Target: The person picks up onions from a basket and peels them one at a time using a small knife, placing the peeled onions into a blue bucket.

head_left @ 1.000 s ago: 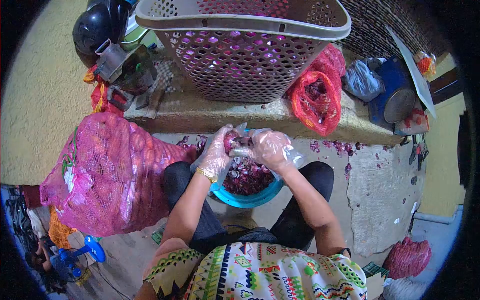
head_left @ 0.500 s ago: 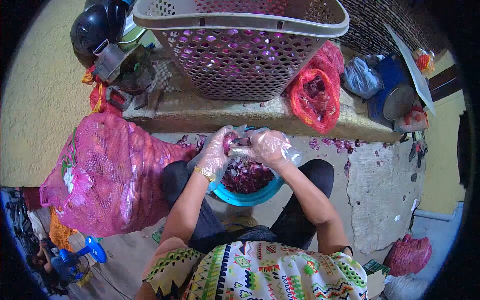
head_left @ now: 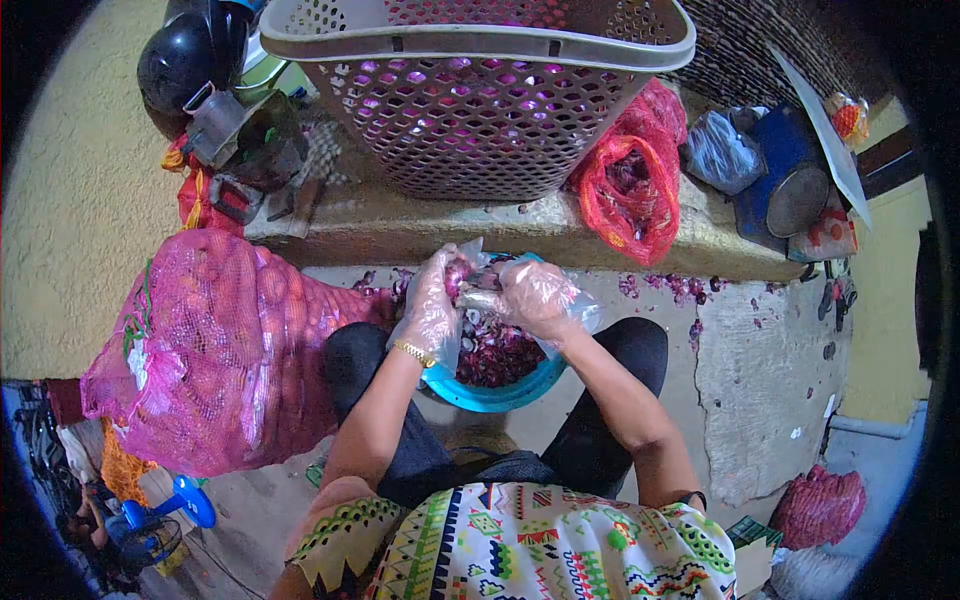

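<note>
Both hands wear clear plastic gloves and meet above a turquoise basin (head_left: 500,398) of purple onion skins (head_left: 495,355). My left hand (head_left: 432,300) is closed round a purple onion (head_left: 457,278). Fingers of my right hand (head_left: 537,295) are wrapped round a small tool (head_left: 483,298), perhaps a knife, whose end lies close to the onion; its exact shape is hard to make out. The basin sits between my knees, partly hidden under both hands.
A pink net sack (head_left: 220,350) full of onions stands at the left. Beyond the basin, a concrete ledge (head_left: 400,225) holds a tall perforated basket (head_left: 480,130) and a red net bag (head_left: 630,205). Loose skins (head_left: 680,290) lie on the floor at right; a blue fan (head_left: 190,500) stands lower left.
My left hand has shifted very slightly to the left with the onion, and its fingers have turned a little. My right hand has barely moved.
</note>
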Demonstrator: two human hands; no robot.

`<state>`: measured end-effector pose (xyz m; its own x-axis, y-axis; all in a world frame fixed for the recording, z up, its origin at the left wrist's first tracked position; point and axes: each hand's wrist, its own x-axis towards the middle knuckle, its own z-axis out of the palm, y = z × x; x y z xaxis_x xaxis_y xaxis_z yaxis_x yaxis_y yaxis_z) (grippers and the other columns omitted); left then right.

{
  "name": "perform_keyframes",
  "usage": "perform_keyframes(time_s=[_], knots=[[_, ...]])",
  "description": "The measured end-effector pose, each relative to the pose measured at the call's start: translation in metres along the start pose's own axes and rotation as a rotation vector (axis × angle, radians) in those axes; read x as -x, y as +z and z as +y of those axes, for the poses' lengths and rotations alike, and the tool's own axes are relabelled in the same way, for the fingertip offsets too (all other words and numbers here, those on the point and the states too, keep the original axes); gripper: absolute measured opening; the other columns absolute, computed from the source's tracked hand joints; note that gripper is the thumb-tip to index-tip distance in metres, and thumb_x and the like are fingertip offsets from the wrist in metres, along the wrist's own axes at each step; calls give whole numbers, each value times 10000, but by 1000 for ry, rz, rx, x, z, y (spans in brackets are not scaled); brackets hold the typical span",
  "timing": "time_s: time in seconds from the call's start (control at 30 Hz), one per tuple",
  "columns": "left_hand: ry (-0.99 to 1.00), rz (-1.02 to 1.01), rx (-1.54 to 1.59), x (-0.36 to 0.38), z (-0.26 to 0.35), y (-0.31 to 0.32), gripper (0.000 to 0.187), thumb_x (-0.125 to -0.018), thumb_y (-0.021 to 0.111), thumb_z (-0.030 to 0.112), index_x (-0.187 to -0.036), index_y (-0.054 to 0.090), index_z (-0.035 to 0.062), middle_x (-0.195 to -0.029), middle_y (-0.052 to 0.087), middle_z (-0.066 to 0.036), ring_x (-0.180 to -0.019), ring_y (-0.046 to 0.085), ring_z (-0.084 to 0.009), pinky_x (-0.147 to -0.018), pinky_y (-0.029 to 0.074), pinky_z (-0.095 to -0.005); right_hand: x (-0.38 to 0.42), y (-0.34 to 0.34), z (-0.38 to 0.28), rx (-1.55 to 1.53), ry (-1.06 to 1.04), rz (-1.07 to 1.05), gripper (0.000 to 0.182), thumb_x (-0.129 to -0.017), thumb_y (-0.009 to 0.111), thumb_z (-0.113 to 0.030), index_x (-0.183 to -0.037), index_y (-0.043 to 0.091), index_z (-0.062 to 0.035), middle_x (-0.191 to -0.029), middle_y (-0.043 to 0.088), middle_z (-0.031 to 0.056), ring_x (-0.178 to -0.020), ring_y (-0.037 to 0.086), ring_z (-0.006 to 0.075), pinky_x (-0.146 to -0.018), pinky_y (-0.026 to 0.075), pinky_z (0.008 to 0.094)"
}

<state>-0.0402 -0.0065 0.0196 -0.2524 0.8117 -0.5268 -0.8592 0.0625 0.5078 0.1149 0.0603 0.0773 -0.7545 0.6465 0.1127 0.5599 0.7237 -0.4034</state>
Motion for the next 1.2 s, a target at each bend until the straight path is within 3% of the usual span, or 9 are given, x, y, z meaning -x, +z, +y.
perform_keyframes(time_s=[0.23, 0.33, 0.4, 0.43, 0.5, 0.57, 0.77, 1.1, 1.2], knots=[[210, 72, 54, 8, -3, 17, 199, -916, 638, 266, -956, 582, 79, -927, 646, -78, -846, 660, -221, -769, 572, -388, -2, -9, -8, -13, 21, 20, 369, -818, 673, -465, -784, 742, -104, -621, 641, 167, -565, 654, 332, -547, 523, 449], [187, 94, 144, 17, -3, 23, 211, -906, 647, 252, -971, 576, 64, -923, 647, -83, -882, 661, -236, -812, 568, -401, -4, 1, -3, -71, 39, 9, 557, -802, 639, -632, -791, 721, -81, -624, 639, 178, -588, 656, 348, -557, 510, 455], [985, -132, -960, 27, -7, 18, 236, -912, 626, 268, -993, 603, 47, -941, 657, -95, -929, 660, -254, -844, 565, -414, -2, -12, 0, -27, 6, 0, 451, -815, 650, -544, -778, 725, -101, -607, 633, 168, -568, 654, 332, -543, 514, 448], [987, -134, -960, 23, -1, 17, 236, -912, 626, 268, -993, 603, 47, -941, 657, -95, -929, 660, -254, -844, 565, -414, -3, -18, 0, 17, -30, -10, 348, -829, 662, -457, -765, 728, -121, -589, 626, 159, -549, 653, 317, -528, 517, 440], [-55, -138, 84, 12, 16, 11, 325, -909, 626, 342, -1010, 631, 33, -962, 667, -104, -959, 659, -257, -860, 562, -416, -3, -12, 6, 18, -47, 20, 347, -818, 670, -465, -758, 724, -127, -588, 624, 155, -546, 651, 311, -528, 516, 440], [7, -282, 24, 10, 12, 4, 380, -916, 609, 389, -1042, 653, 33, -984, 677, -113, -951, 660, -248, -841, 564, -414, -2, 0, 12, 18, -61, 48, 346, -808, 677, -473, -751, 719, -134, -586, 622, 151, -543, 650, 306, -528, 514, 440], [19, 63, 95, 18, 6, 26, 377, -921, 611, 357, -1128, 647, 45, -960, 677, -108, -923, 660, -258, -854, 553, -433, 0, 20, 14, 71, -114, 148, 419, -799, 670, -515, -731, 705, -103, -623, 632, 143, -530, 629, 305, -532, 506, 446], [166, 16, 260, 14, -1, 15, 312, -937, 573, 292, -1099, 641, 35, -1003, 666, -124, -884, 642, -262, -851, 548, -430, -3, 16, 2, -44, -7, 63, 421, -839, 653, -489, -732, 709, -86, -615, 620, 176, -571, 641, 341, -542, 499, 460], [309, -27, -106, 12, 2, 6, 267, -942, 555, 262, -1044, 633, 28, -988, 663, -123, -892, 644, -270, -836, 555, -430, -4, 1, 8, -96, -60, 93, 413, -832, 653, -505, -722, 713, -112, -613, 629, 162, -563, 646, 328, -528, 495, 454]])
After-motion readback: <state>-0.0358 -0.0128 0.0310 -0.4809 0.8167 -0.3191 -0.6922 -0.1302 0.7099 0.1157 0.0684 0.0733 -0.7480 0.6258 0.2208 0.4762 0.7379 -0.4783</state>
